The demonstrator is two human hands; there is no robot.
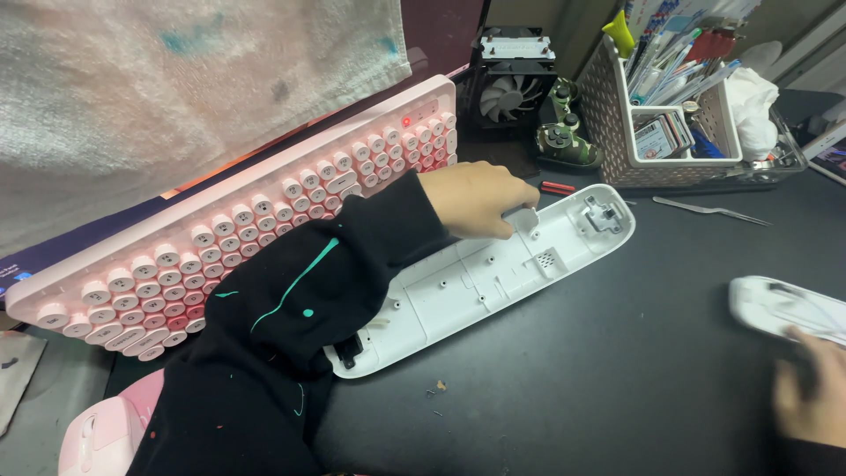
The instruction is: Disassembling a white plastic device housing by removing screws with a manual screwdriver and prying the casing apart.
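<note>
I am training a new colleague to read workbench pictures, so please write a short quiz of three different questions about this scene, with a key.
1. True or false: the left hand holds a small grey part over the long white plastic shell.
2. Which thing lies on the dark desk between the shell and the basket of pens?
A. metal tweezers
B. a hammer
C. a coffee cup
3. Fill in: the right hand is near a ____ plastic piece at the right edge.

Key: 1 true; 2 A; 3 white
</note>
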